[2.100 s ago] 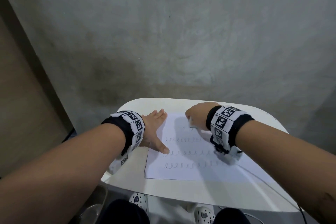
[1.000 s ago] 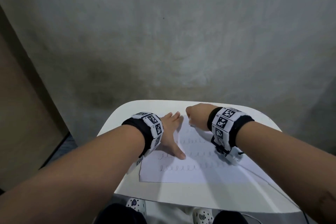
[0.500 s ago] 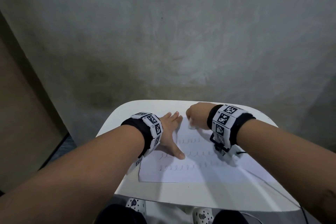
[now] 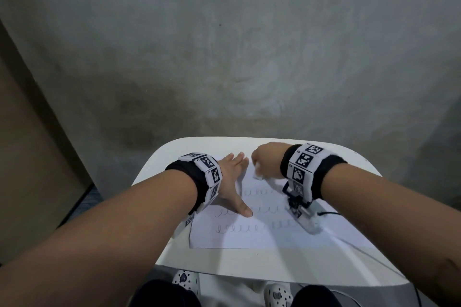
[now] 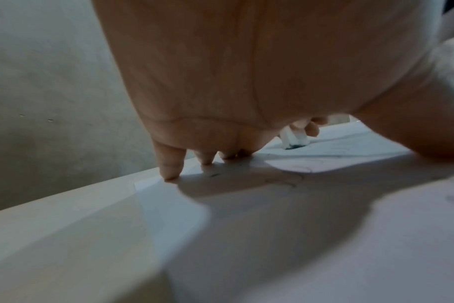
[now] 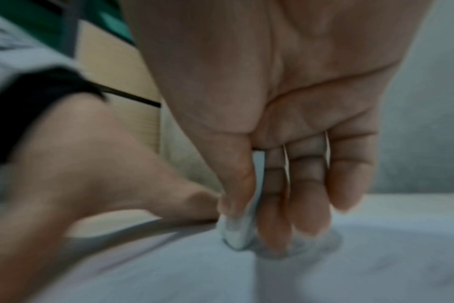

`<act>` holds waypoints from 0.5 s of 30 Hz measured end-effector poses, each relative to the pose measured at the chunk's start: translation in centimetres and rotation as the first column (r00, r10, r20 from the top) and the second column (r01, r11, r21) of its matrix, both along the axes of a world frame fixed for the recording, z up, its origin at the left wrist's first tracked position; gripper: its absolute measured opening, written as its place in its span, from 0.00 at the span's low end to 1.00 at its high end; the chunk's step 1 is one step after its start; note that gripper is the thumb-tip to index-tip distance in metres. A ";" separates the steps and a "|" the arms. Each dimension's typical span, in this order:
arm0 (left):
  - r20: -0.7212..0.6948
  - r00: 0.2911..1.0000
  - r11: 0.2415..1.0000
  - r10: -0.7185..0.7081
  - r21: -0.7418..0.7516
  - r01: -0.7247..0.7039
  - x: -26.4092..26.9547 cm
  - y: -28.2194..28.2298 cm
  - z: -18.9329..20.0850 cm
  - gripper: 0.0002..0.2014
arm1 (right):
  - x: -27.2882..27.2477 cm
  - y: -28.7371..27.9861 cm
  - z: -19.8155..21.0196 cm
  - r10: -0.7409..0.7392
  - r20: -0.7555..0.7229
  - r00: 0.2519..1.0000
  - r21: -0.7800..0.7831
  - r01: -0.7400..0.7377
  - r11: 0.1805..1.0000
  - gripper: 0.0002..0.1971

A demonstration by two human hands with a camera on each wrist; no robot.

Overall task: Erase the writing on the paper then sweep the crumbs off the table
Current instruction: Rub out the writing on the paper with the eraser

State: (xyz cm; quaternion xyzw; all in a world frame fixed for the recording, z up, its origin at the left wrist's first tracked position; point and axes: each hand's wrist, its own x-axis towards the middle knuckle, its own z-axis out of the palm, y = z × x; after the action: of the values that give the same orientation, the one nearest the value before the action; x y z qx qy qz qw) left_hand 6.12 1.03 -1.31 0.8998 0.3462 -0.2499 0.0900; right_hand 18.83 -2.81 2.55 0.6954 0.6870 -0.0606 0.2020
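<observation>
A white sheet of paper (image 4: pixel 249 237) with rows of looped pencil writing (image 4: pixel 239 228) lies on the small white table (image 4: pixel 249 269). My left hand (image 4: pixel 234 182) lies flat on the sheet's left part, fingers straight and thumb spread, pressing it down. My right hand (image 4: pixel 267 164) pinches a white eraser (image 4: pixel 258 176) between thumb and fingers at the sheet's top, its tip on the paper. In the right wrist view the eraser (image 6: pixel 237 231) touches the sheet, blurred. From the left wrist view, the eraser (image 5: pixel 294 140) shows past my fingertips (image 5: pixel 170 166).
A grey concrete wall (image 4: pixel 224 45) stands right behind the table. A brown panel (image 4: pixel 30 144) is on the left. A thin cable (image 4: pixel 374 257) runs across the table's right side. My knees and white shoes (image 4: pixel 185 279) show below the near edge.
My left hand shifted right onto the sheet about a second ago and has stayed. My right hand has moved the eraser slightly down and left across the top of the paper.
</observation>
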 end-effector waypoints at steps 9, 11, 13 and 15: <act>0.010 1.000 1.000 -0.013 -0.003 0.013 -0.1 -0.2 0.2 0.67 | 0.0 0.0 0.2 -0.022 -0.029 0.999 0.005 0.022 1.000 0.11; 0.036 0.999 1.000 -0.004 -0.013 0.004 -0.1 0.0 0.0 0.67 | -0.1 0.0 0.1 0.009 0.030 1.000 0.000 -0.009 1.000 0.12; 0.069 0.998 1.000 0.003 -0.030 -0.001 -0.1 0.2 -0.1 0.68 | -0.4 -0.3 0.0 0.048 0.015 0.999 -0.036 -0.048 0.998 0.11; 0.046 0.999 1.000 -0.010 -0.023 0.011 -0.2 0.3 -0.3 0.68 | 0.7 -0.4 0.3 0.013 -0.076 0.997 -0.010 -0.014 1.000 0.08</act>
State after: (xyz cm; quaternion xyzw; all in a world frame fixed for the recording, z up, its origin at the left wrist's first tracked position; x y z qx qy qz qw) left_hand 5.96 1.29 -1.57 0.9061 0.3363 -0.2336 0.1069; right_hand 19.50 -3.24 2.88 0.6867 0.6985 -0.0892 0.1801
